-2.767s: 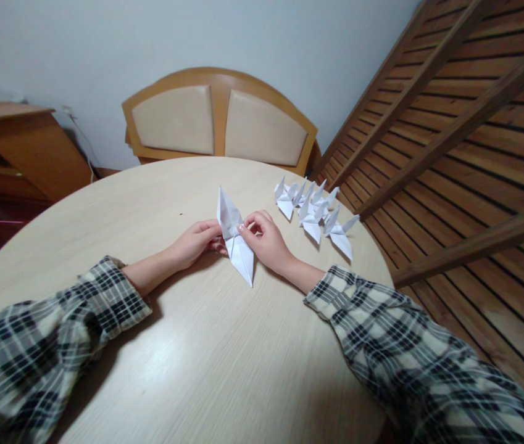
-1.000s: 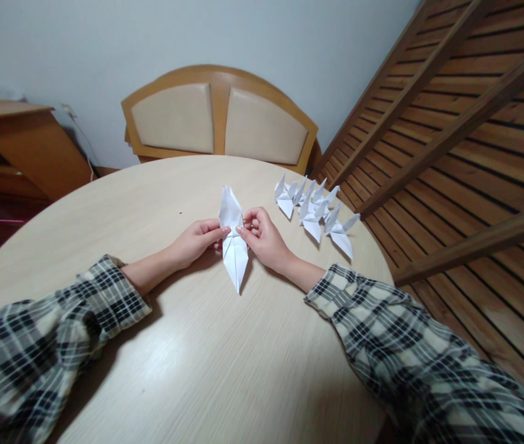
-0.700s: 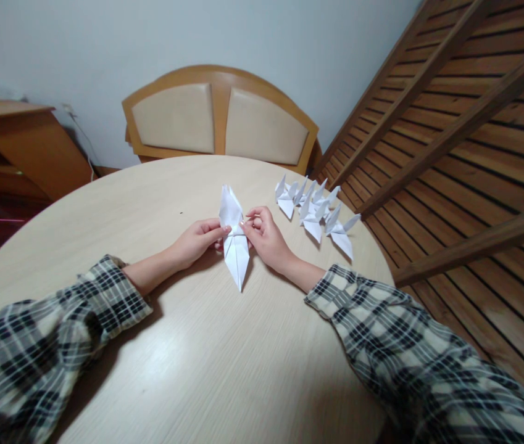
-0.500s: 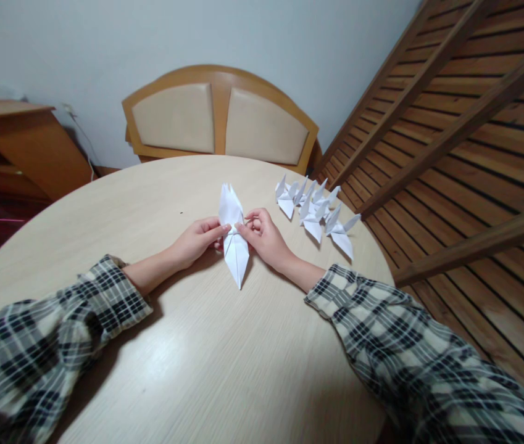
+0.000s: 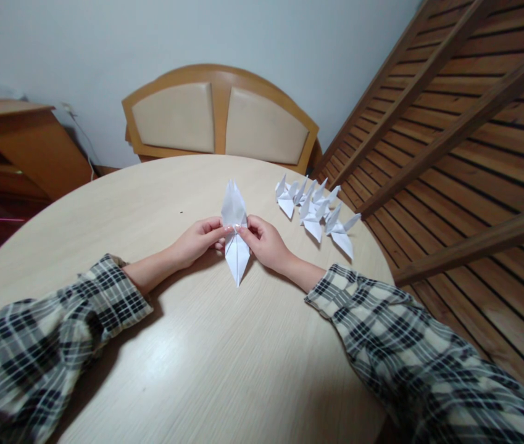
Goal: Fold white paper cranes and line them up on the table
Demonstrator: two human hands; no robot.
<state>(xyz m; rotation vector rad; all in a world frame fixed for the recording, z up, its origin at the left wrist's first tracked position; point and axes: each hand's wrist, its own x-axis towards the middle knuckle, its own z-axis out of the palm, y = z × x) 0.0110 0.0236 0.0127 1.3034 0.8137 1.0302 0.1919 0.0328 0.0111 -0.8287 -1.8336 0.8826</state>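
A white folded paper (image 5: 237, 256), long and diamond-shaped with points at both ends, is held between my two hands above the middle of the table. My left hand (image 5: 200, 240) grips its left edge, thumb on top at the waist and fingers curled beneath. From the other side my right hand (image 5: 266, 242) pinches it, its thumb nearly meeting the left one at the centre. The fingers under the paper are partly hidden. Right of my hands stand several finished white paper cranes (image 5: 311, 222), grouped closely together.
The round light-wood table (image 5: 187, 357) spreads beneath my arms. A chair (image 5: 220, 111) with cream back panels stands at its far edge. Along the right runs a slatted wooden partition (image 5: 465, 142). A brown cabinet (image 5: 25, 148) is at the far left.
The folded paper has turned slightly more upright. My right hand's fingers have curled in closer around its edge. The cranes have stayed where they were.
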